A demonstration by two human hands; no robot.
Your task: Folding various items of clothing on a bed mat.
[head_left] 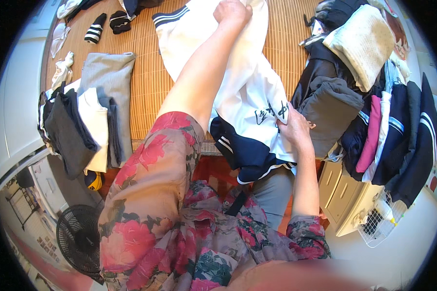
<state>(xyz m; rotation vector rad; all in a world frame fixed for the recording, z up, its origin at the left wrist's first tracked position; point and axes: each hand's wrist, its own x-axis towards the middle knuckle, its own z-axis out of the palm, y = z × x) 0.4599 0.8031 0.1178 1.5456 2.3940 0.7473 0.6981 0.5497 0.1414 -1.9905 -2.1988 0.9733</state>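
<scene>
A white and navy top [247,87] with striped trim and dark lettering lies stretched over the bamboo mat [145,72], its navy end hanging past the near edge toward my lap. At the far side, my left hand [233,12] is closed on the white cloth, with the arm reaching across the top. Nearer and to the right, my right hand [296,130] grips the top's edge beside the lettering. A striped band of the top shows at the far left of it.
Folded grey trousers [107,72] and dark and white clothes [73,131] lie at left. Striped socks [95,29] rest at the far left. On the right are a cream folded garment [361,46], dark grey clothing [327,104] and several hanging clothes. A black fan [77,237] stands below left.
</scene>
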